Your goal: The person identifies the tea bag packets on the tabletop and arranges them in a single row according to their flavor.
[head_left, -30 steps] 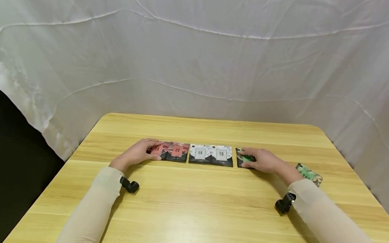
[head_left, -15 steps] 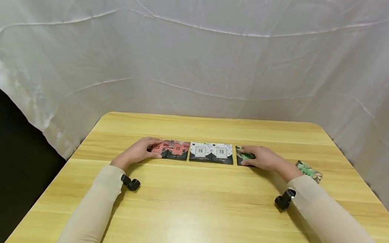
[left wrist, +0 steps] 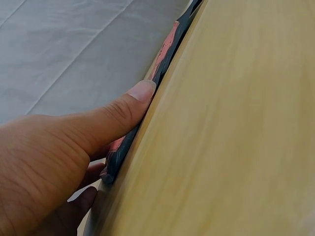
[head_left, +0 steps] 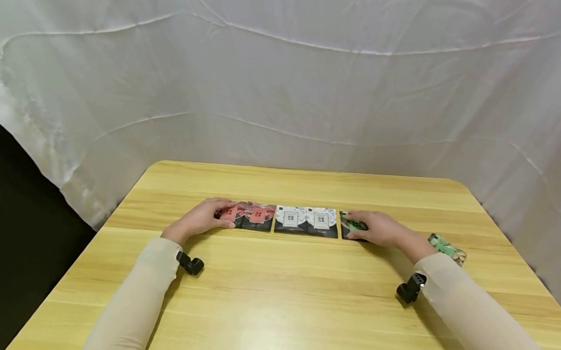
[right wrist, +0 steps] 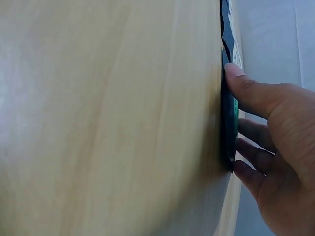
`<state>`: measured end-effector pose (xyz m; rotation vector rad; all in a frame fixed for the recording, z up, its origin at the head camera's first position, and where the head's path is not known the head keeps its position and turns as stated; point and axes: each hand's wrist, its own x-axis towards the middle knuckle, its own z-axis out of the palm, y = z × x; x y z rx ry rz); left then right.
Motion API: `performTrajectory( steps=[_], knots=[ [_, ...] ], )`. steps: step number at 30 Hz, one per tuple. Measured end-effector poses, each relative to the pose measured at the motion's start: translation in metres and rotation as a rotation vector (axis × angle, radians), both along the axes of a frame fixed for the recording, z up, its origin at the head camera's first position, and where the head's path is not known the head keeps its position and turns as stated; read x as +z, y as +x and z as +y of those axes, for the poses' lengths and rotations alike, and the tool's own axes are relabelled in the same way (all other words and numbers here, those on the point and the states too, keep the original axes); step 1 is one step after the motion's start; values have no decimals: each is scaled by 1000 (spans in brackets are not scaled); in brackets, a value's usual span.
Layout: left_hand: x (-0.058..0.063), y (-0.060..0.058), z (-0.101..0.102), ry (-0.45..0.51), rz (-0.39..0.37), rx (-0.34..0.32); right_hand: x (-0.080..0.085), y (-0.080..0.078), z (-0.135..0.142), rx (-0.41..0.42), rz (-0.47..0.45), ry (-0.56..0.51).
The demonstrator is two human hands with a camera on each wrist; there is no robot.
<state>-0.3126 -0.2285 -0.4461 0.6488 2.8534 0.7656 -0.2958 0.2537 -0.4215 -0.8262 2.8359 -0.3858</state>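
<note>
A row of flat sachets lies across the table in the head view. At its left end my left hand (head_left: 197, 219) holds a red-and-black sachet (head_left: 230, 213), its thumb on the near edge. Touching that one is a second red sachet (head_left: 258, 216). In the middle lie two white-and-black sachets (head_left: 291, 218) side by side. My right hand (head_left: 384, 230) grips a green-and-black sachet (head_left: 347, 232) at the right end and partly covers it. The right wrist view has the thumb (right wrist: 246, 91) on this sachet's near edge, with curled fingers (right wrist: 253, 155) by its side.
Another green sachet (head_left: 448, 249) lies apart at the right, partly hidden behind the right forearm. The wooden table (head_left: 273, 292) ends at a pale hanging cloth (head_left: 285, 89). Narrow gaps part the red, white and green groups. A dark area (head_left: 11, 233) borders the table's left side.
Only a slight shift of the head view is seen. Both hands and all the sachets keep their places.
</note>
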Motion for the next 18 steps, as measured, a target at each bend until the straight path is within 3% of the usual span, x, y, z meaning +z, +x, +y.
performTrajectory(
  steps=[10,18],
  knots=[
    [1,0,2,4,1,-6,2,-1,0,11,49,-22],
    [-1,1,3,8,-6,-8,9,8,4,15,96,-43]
  ],
)
